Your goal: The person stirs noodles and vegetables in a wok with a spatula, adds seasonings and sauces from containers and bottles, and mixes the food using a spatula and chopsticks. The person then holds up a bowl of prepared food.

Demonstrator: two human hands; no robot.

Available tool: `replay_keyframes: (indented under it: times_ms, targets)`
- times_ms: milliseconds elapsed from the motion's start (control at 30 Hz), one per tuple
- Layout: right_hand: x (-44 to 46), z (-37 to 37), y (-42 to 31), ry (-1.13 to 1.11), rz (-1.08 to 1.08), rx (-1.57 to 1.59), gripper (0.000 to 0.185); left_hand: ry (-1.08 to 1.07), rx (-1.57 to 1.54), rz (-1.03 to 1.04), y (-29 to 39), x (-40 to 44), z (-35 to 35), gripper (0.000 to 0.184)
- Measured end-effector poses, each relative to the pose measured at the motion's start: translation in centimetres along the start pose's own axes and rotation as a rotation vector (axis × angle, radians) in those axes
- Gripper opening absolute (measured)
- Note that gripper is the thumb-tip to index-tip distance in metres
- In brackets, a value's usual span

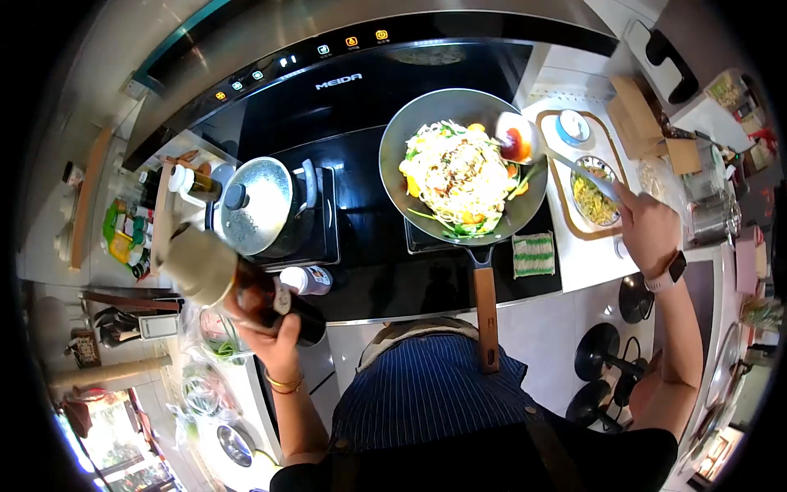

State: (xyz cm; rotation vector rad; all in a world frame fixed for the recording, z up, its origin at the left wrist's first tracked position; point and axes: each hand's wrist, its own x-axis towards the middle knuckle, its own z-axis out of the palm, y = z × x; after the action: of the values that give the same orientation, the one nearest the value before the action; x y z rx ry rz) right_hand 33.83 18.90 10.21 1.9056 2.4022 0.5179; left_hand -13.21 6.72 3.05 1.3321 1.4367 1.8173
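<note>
My left hand (275,343) is wrapped round a dark sauce bottle (256,287) with a large beige cap, tilted and blurred by motion, in front of the lidded pot (257,205). At the right, my right hand (649,234) grips the handle of a ladle (518,139). Its bowl holds dark reddish-brown sauce and hangs over the right rim of the wok (395,176). White noodles (459,182) with green leaves and yellow-orange pieces fill the wok, dark sauce spotting their top. The wok's wooden handle (486,320) points toward my apron.
A striped green-and-white sponge (534,255) lies right of the wok. A white-capped jar (307,280) stands by the stove's front edge. On the right counter, a tray (587,235) bears a patterned bowl (596,193) of food and a small blue-and-white bowl (572,127).
</note>
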Motion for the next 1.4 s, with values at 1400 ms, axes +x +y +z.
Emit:
replay_keyframes:
  times_ms: [1400]
  targets:
    - [-0.5, 2.4, -10.2, 0.035, 0.381, 0.504, 0.029, 0.309, 0.194, -0.2, -25.7, 9.0, -21.2, 0.068]
